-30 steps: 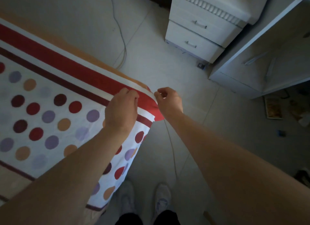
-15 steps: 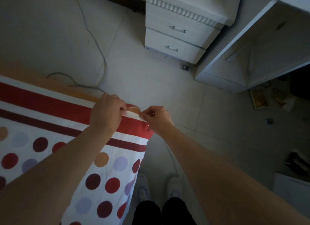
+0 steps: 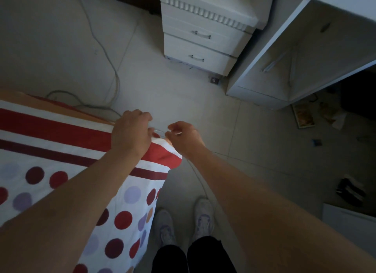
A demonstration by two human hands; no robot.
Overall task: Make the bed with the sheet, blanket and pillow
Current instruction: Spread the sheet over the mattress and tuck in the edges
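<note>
Red-striped and dotted in maroon, lilac and tan, the sheet lies across the orange-edged bed, its corner hanging down the side next to the person's white shoes. The left hand curls over and grips the sheet's corner. The right hand, just beside it, pinches the thin white hem stretched between the hands.

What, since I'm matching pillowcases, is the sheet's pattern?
The sheet is white with red, maroon and lilac dots, edged by red and maroon stripes; head view.
</note>
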